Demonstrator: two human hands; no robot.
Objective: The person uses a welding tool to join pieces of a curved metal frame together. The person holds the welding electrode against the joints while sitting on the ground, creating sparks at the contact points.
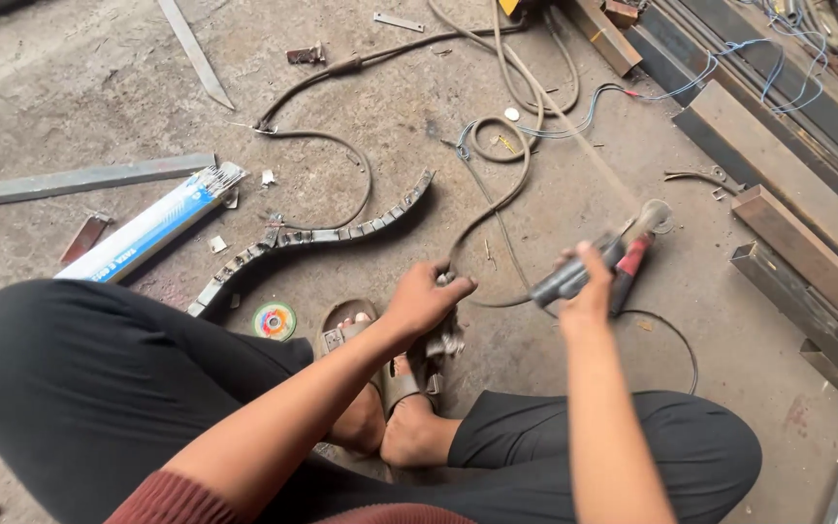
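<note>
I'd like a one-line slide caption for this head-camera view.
Squatting on a workshop floor, a person's left hand grips small metal pieces while the right hand holds a welding electrode holder.

Bare concrete floor (80,87) lies open at upper left, well apart from both hands. Ahead of the left hand (424,301), looping cables (497,146) and a curved segmented metal strip (341,233) cross the way. To the right of the right hand (584,291), steel bars (797,243) crowd the floor — a box of welding rods (147,228) and flat bar (80,180) block the left.
</note>
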